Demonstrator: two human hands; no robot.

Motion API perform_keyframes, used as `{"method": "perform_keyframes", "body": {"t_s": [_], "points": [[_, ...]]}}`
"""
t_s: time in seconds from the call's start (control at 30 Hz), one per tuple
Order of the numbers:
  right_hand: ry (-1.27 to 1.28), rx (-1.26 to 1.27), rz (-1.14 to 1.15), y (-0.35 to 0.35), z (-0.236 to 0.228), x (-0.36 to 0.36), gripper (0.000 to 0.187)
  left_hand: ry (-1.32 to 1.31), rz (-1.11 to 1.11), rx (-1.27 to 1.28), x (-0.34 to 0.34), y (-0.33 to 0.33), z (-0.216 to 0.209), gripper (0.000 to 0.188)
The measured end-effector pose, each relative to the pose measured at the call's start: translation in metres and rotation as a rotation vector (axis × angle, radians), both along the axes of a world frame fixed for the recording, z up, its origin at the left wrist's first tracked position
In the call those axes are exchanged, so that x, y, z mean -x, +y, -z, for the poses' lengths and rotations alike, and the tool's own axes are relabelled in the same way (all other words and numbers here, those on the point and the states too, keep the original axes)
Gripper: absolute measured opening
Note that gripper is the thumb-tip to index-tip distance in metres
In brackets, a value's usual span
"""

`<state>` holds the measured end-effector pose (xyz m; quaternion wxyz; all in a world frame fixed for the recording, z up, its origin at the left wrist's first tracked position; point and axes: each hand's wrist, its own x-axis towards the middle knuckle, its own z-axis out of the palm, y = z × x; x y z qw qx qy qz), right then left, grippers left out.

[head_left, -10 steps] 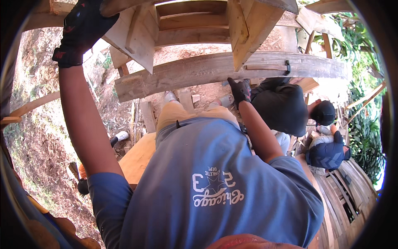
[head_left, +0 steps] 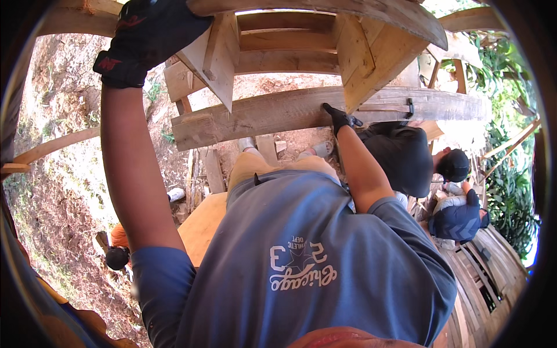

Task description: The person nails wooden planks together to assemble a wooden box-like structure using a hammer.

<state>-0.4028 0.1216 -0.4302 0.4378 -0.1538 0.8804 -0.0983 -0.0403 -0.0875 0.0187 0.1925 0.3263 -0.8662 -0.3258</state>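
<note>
My left hand [head_left: 159,40], in a black glove, is raised at the upper left. Its fingers close around the end of a curved wooden board [head_left: 325,8] that tops a timber frame; the fingertips are partly hidden. Lower down, my right hand [head_left: 342,119], also gloved in black, grips the near edge of a long weathered plank [head_left: 261,112]. One digit lies over the plank's face, and the others are mostly hidden below. A hammer [head_left: 386,108] with a wooden handle and dark head rests on the plank, right of that hand.
Pointed wooden brackets [head_left: 365,64] hang between the board and plank. A person in black [head_left: 397,156] bends close by my right arm; another in dark blue [head_left: 458,214] sits farther right. A dark-capped person [head_left: 118,258] is low left. A light wooden panel [head_left: 202,226] stands beside me.
The view has shifted, so the timber sits farther right and lower. My right hand reaches slightly farther over the plank's face. My left hand stays at the upper board's end.
</note>
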Motion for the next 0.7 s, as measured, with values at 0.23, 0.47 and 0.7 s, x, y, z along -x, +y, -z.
{"method": "perform_keyframes", "body": {"t_s": [0.23,0.47,0.7], "points": [[0.084,-0.167,-0.124,-0.011,-0.001,0.003,0.138,0.611,0.307,-0.335,0.018,0.006,-0.006,0.114],[-0.069,-0.025,-0.075,0.002,0.027,0.015,0.134,-0.405,-0.209,0.531,0.034,0.001,-0.035,0.08],[-0.013,-0.138,-0.027,0.004,0.053,0.015,0.137,-0.325,-0.092,0.695,0.035,-0.015,-0.037,0.084]]}}
